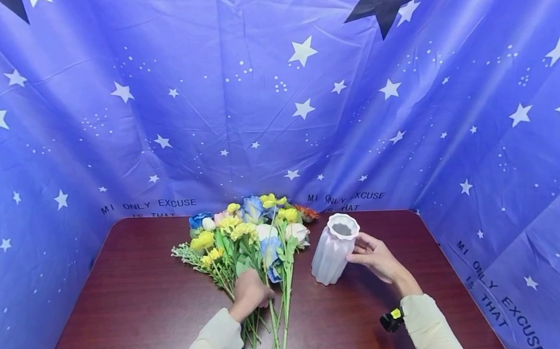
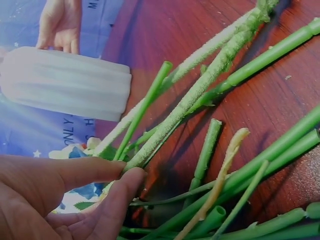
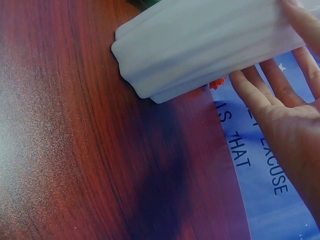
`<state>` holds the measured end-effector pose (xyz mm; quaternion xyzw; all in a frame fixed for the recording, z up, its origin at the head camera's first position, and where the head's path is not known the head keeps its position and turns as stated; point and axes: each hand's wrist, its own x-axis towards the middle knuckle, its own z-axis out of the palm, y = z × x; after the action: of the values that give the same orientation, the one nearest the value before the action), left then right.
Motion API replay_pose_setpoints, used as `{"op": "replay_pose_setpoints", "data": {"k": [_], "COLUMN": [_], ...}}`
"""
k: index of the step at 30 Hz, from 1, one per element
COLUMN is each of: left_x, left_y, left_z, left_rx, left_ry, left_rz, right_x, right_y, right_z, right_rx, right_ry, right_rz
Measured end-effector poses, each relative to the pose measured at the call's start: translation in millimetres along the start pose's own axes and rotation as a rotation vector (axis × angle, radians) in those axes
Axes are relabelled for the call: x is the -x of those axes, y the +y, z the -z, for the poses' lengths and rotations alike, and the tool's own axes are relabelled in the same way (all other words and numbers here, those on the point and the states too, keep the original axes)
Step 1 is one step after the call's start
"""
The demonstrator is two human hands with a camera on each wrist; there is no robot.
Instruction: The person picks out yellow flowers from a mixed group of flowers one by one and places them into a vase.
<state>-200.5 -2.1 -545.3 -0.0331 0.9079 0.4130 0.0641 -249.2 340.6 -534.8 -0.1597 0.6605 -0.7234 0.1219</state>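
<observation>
Also, backdrop [image 1: 260, 111] just behind flwrs [image 1: 241, 232]

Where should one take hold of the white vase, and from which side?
I would hold the white vase by its ribbed upper body, just below the scalloped rim, coming from the person's right. It stands mouth up, and its lengthwise ridges may steady the grip. The right hand is at that part, while the flowers lie to the left, so the right side seems freer.
</observation>
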Motion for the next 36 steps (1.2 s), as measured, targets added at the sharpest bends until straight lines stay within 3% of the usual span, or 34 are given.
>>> {"op": "replay_pose_setpoints", "data": {"k": [8,15,23,31,36], "left_x": [-1.1,-4.2,-3.6,-3.4,-3.9], "left_y": [7.1,5.5,4.2,5.1,6.3], "left_z": [8.6,16.5,21.5,24.2,26.4], "left_rx": [0.032,0.170,0.271,0.494,0.550], "left_ry": [-0.034,-0.063,-0.075,-0.089,-0.092], "left_rz": [0.107,0.120,0.101,0.157,0.163], "right_x": [1.1,2.1,0.3,-0.6,-1.4], "right_y": [7,19,25,25,24], "right_z": [2,5,3,2,1], "right_rx": [-0.023,-0.072,-0.127,-0.128,-0.127], "right_ry": [-0.017,-0.029,-0.127,-0.110,-0.115], "right_rz": [0.010,-0.006,0.039,-0.021,-0.018]}}
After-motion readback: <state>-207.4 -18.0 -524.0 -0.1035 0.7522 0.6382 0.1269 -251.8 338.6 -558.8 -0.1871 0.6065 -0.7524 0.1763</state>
